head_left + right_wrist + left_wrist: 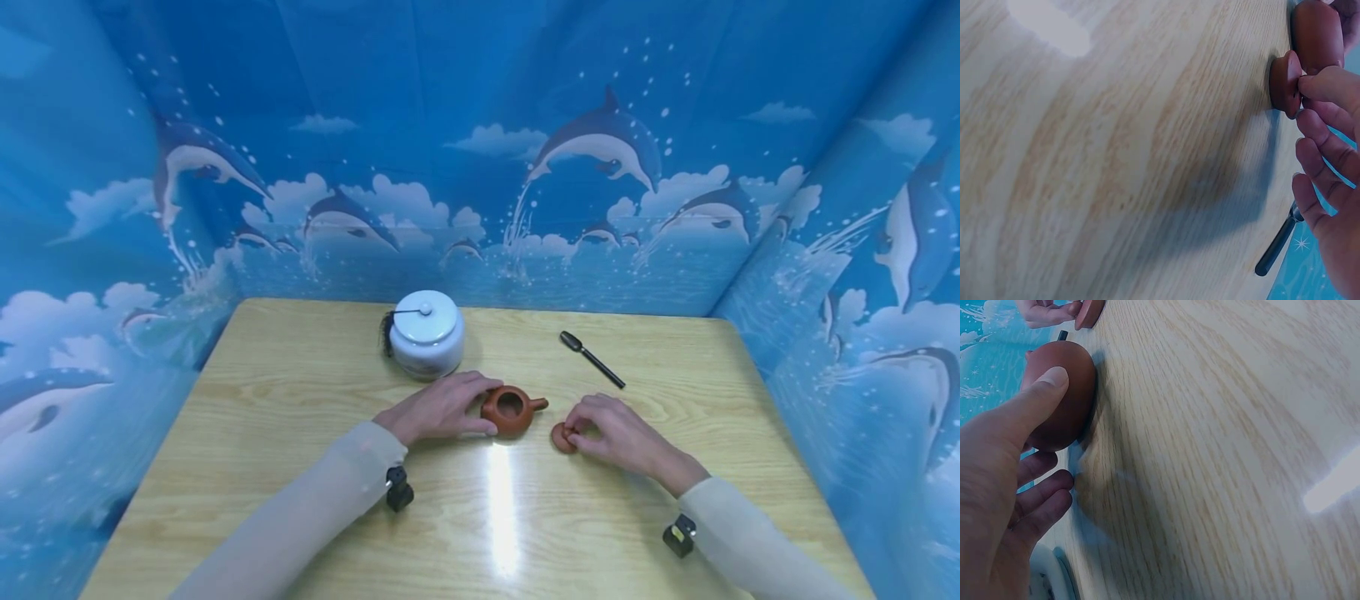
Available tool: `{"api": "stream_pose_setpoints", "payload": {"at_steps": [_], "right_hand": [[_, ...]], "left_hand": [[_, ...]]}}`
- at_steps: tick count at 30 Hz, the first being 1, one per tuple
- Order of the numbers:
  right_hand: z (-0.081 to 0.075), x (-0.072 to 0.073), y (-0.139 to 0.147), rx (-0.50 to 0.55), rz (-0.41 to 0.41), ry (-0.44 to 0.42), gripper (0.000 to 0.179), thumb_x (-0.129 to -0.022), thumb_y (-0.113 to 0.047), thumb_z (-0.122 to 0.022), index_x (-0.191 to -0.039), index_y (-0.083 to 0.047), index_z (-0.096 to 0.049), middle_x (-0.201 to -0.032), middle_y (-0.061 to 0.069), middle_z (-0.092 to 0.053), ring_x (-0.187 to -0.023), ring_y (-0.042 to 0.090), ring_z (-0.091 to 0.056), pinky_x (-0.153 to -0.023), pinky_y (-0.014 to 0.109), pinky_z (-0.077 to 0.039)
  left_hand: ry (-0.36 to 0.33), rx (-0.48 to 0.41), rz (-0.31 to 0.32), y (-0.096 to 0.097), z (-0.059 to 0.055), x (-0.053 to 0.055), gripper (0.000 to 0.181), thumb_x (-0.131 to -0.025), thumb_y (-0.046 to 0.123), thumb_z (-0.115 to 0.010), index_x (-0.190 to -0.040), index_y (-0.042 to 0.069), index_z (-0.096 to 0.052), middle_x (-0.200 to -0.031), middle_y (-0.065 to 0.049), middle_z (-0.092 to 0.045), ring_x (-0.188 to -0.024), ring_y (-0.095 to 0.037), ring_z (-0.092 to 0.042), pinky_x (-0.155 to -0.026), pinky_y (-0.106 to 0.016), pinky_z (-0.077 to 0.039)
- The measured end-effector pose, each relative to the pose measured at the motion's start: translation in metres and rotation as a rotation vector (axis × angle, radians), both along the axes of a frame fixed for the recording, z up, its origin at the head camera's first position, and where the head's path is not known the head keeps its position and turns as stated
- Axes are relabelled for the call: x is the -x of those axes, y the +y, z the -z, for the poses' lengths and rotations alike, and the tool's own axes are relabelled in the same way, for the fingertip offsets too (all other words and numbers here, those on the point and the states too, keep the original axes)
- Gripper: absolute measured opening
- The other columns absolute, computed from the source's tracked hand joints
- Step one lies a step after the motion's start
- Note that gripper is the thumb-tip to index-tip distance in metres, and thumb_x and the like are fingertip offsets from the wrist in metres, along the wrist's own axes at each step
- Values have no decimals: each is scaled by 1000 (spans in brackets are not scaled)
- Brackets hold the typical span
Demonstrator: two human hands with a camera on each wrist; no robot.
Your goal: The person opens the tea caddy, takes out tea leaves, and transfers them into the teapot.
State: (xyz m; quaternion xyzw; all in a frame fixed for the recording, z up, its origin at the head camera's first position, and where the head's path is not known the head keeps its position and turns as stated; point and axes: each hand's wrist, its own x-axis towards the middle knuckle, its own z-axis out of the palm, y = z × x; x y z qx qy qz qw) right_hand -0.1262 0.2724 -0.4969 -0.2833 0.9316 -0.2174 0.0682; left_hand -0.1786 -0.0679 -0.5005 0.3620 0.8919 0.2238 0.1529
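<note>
A small reddish-brown clay teapot (515,423) stands uncovered on the table, its handle or spout pointing right. My left hand (444,406) holds it from the left, thumb on the near side and index finger on the far side; in the left wrist view the thumb lies against the teapot's body (1077,394) and the other fingers are loosely bent. To the right, my right hand (617,431) pinches the knob of the matching teapot lid (561,439). In the right wrist view the lid (1283,84) is at the table surface, close beside the teapot (1316,37).
A white lidded ceramic jar (427,337) with a dark tassel stands behind my left hand. Beyond my right hand lies a black scoop-like tool (592,360). The wooden table (300,358) is backed and flanked by a blue dolphin-print cloth (480,125).
</note>
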Motion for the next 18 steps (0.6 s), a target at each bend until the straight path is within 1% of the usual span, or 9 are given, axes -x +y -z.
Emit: {"api": "stream_pose_setpoints", "payload": {"at_steps": [8,14,18], "right_hand": [[0,-1,-1,-6,21,-2,13,-96,-21,-83,-108,-25,-78,-101,-16,-72,-99,8,-67,-91,39,-62],[-3,-2,-4,-18,72,-28,13,-97,-29,-83,-109,-26,-78,-103,-17,-71,-102,8,-66,-94,40,-63],[-6,0,-4,-23,90,-11,17,-97,-33,-82,-111,-25,-78,-105,-13,-71,-103,9,-67,-94,40,-63]], "left_hand": [[3,6,-1,1,1,0,78,-100,53,-77,-162,13,-51,-151,-7,-64,-140,-21,-61,-119,-40,-54],[-5,2,-11,-1,0,0,79,-100,53,-77,-163,15,-49,-153,-7,-64,-141,-21,-60,-120,-40,-54],[-10,-8,-16,-4,-3,0,80,-100,54,-77,-164,16,-48,-156,-7,-62,-144,-22,-59,-123,-42,-52]]}}
